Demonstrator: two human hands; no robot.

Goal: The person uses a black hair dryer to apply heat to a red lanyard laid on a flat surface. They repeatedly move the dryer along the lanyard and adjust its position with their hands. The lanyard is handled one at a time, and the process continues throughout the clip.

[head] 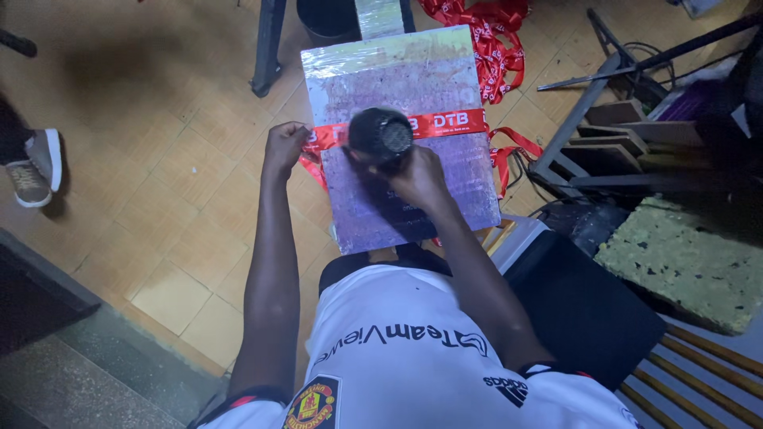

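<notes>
The person sits over a flat rectangular panel wrapped in clear film (413,179), which rests on the lap and reaches away toward the far side. A red ribbon (445,123) crosses the panel from left to right, a little past its middle. The left hand (284,147) is closed on the ribbon's end at the panel's left edge, pinching it against the side. The right hand (417,179) grips the handle of a black hair dryer (381,135), whose round grilled back faces the camera; it hangs just over the ribbon near the panel's centre. More loose red ribbon (485,40) lies heaped on the tiled floor (159,199) beyond the panel. A shoe (36,171) shows at the far left.
</notes>
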